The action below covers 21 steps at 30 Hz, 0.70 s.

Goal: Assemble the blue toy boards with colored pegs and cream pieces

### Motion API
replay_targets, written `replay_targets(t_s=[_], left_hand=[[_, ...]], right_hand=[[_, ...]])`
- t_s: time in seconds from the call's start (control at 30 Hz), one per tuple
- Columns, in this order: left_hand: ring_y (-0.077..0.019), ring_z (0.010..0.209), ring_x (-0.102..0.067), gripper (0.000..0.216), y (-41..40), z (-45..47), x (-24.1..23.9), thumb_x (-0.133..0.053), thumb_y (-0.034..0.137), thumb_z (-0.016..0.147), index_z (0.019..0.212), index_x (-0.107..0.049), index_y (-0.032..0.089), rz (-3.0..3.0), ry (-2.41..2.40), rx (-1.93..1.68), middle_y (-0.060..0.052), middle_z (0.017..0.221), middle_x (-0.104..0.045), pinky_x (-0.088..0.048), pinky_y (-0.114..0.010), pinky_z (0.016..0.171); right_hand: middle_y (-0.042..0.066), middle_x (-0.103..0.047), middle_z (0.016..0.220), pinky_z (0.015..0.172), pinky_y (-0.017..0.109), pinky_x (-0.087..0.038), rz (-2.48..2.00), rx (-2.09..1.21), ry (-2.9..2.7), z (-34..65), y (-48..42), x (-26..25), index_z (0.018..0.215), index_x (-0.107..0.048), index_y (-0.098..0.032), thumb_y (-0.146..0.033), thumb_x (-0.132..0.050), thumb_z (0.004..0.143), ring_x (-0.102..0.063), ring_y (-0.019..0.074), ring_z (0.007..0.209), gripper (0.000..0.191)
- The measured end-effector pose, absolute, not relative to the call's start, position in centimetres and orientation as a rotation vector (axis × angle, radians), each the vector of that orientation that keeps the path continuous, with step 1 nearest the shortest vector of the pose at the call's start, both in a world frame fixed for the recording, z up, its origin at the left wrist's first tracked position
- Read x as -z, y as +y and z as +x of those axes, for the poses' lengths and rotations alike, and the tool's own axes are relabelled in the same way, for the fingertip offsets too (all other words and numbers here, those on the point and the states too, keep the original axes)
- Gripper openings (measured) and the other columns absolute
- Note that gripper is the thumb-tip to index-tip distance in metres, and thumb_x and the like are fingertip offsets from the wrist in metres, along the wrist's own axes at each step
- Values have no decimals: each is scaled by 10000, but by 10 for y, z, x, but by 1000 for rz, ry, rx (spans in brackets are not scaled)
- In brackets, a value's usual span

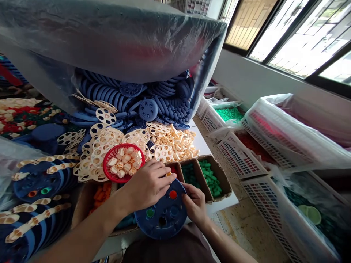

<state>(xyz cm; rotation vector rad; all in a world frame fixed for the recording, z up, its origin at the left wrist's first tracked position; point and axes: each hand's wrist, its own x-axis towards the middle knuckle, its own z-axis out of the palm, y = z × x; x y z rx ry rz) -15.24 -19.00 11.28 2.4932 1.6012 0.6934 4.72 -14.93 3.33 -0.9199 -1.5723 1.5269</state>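
Head view: blue disc flat at 6 o'clock. On it, my left hand covers the 11 o'clock rim, grip unclear; right hand pinches the 3 o'clock edge.

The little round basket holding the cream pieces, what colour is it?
The basket is red, seen clearest in the head view.

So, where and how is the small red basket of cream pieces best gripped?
Take the red basket by its rim on the left, from above, probably: it sits upright and full on cream discs, and the left hand crowds its right side.
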Motion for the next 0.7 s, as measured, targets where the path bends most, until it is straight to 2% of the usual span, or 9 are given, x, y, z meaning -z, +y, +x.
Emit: replay_targets(t_s=[0.23,0.33,0.4,0.53,0.6,0.7], left_hand=[[-234,1054,-619,227,-182,-161,-129,-566,303,938,1086,-734,261,2316,1524,-552,-47,1059,-742,-427,-427,997],[-243,1102,-617,348,-173,-169,-139,-645,376,868,1186,-699,244,2083,1518,-384,-51,1172,-715,-436,-378,990],[-250,1083,-628,433,-167,-171,-146,-674,404,818,1217,-687,237,1958,1491,-240,-54,1181,-711,-466,-328,907],[-208,812,-656,269,-157,-174,-157,-692,368,762,977,-761,221,1818,1447,-105,-27,868,-734,-454,-260,675],[-208,817,-657,376,-158,-179,-154,-739,395,729,1060,-735,218,1702,1467,-204,-30,918,-725,-459,-249,652],[-237,974,-666,679,-173,-189,-135,-786,427,714,1327,-565,237,1345,1419,-505,-58,1159,-686,-514,-266,742]], right_hand=[[5,-703,577,418,202,-384,-846,-1551,-1575,46,-152,-33,935,-791,-164,-225,-582,772,-502,100,424,272],[14,-709,597,440,207,-410,-801,-1571,-1594,42,-154,-34,953,-788,-165,-229,-582,779,-532,112,455,277],[9,-697,582,437,206,-409,-776,-1578,-1608,40,-155,-35,953,-788,-166,-235,-591,774,-525,110,452,275],[-21,-646,507,405,190,-355,-756,-1575,-1614,37,-156,-38,926,-798,-172,-205,-611,751,-451,83,401,258],[-15,-672,535,414,190,-372,-759,-1572,-1595,39,-156,-41,937,-803,-179,-191,-621,746,-485,90,416,264],[-11,-720,598,448,191,-420,-804,-1553,-1523,49,-151,-43,953,-808,-209,-162,-639,733,-549,105,462,281]])
